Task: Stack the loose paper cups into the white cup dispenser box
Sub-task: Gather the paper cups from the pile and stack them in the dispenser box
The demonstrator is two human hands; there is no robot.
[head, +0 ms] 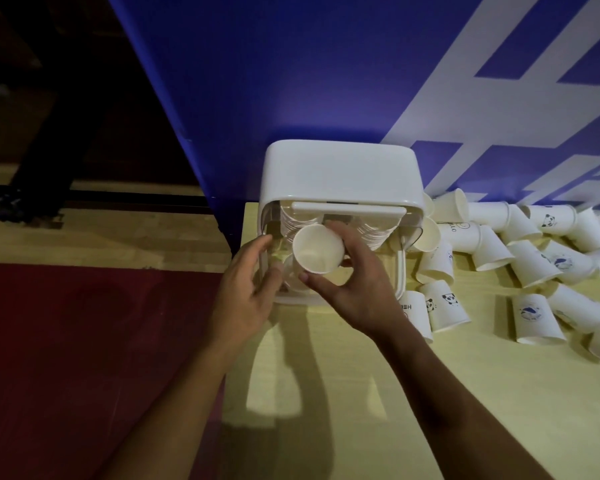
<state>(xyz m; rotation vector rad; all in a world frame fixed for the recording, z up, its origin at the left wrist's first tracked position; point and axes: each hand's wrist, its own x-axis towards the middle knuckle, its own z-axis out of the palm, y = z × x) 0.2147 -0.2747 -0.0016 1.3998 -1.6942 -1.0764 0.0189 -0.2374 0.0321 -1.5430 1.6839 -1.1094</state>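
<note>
White cup [317, 249] is pinched in our right hand [361, 292] at the dispenser box [340, 174], our left hand [246, 292] touching it with relaxed fingers.

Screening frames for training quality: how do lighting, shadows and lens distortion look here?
Head view: dim overall, the upper left nearly black; the white dispenser box and the paper cup in the right hand are brightest but not blown out; dark shadows lie on the table below the hands; the blue banner has a left edge bowed by wide-angle distortion.
</note>
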